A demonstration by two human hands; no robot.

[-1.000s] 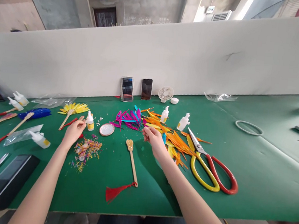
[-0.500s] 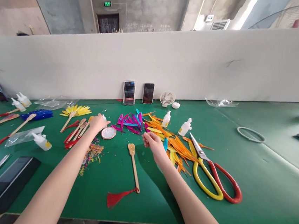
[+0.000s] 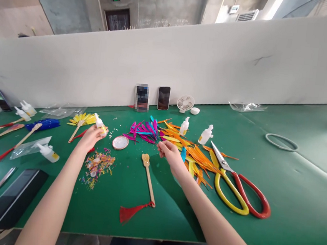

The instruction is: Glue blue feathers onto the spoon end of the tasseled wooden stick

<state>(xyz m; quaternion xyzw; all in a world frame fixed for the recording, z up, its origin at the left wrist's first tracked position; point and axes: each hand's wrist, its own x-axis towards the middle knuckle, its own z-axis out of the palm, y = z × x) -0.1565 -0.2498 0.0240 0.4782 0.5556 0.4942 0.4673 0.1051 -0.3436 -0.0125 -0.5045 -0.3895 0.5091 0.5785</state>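
Observation:
My left hand (image 3: 88,140) is wrapped round a small white squeeze bottle (image 3: 101,124) with a yellow label, its nozzle pointing up. My right hand (image 3: 170,156) has its fingertips pinched together beside the feathers; what they hold, if anything, is too small to make out. Between my hands a wooden stick (image 3: 149,179) with a rounded, bear-shaped head lies on the table, a red tassel (image 3: 131,213) at its lower end. A shallow white dish (image 3: 120,142) sits to the right of my left hand. Purple feathers (image 3: 143,131) and orange feathers (image 3: 202,161) lie loose beyond and beside my right hand.
Large scissors (image 3: 226,166) with red and yellow handles lie at right. Colourful bits (image 3: 98,166) are heaped near my left forearm. A yellow feather fan (image 3: 83,119), a blue one (image 3: 43,124), more bottles (image 3: 206,134), a small fan (image 3: 185,102) and a phone (image 3: 163,98) surround the work.
My left hand has lifted the squeeze bottle from beside the dish and moved left and slightly nearer. My right hand stays pinched in about the same place. The view has shifted slightly.

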